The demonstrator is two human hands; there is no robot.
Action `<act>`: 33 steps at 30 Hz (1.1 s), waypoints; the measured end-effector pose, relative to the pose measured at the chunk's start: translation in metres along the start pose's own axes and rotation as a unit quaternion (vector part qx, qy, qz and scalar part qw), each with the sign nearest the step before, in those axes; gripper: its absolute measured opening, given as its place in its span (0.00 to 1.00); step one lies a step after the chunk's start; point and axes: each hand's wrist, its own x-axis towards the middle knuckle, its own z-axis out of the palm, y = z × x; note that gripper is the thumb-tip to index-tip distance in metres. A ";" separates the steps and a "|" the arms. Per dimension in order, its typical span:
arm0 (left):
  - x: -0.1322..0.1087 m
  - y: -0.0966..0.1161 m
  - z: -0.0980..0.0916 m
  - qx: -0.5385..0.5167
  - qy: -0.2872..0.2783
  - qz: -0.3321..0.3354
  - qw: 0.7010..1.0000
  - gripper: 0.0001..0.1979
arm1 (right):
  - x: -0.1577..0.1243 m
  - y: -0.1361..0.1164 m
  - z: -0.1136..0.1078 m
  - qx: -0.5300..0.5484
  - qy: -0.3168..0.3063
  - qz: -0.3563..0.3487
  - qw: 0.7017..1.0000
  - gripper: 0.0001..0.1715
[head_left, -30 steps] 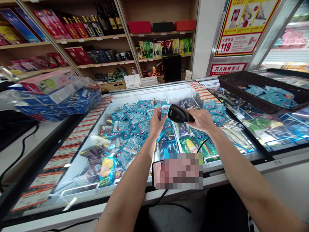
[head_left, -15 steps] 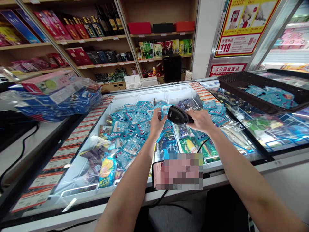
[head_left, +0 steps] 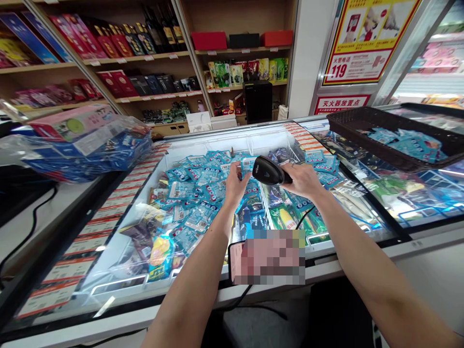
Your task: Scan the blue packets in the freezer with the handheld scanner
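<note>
Left hand: you've got a small blue packet pinched at the fingertips, barcode showing. Right hand: wrapped round a black scanner. Your hands are apart, scanner head between them. Packet sits just left of that head, so your left hand's nearer. Scanner's long axis runs roughly sideways, from your right hand toward the packet (head overlaps its right edge in view; touching or not, can't tell). Packet's own long axis: partly covered, unclear. Loose blue packets spread left of your left hand.
</note>
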 end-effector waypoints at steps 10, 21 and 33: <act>0.001 -0.010 0.001 0.057 0.010 0.019 0.998 0.31 | 0.002 -0.004 -0.005 0.015 0.031 0.003 0.999 0.18; 0.000 -0.006 -0.002 0.124 0.020 0.110 0.986 0.20 | 0.017 -0.007 -0.021 0.040 0.076 0.054 0.995 0.17; -0.004 0.005 -0.008 0.125 -0.021 0.136 0.983 0.17 | 0.017 -0.018 -0.075 0.096 0.131 0.194 0.967 0.18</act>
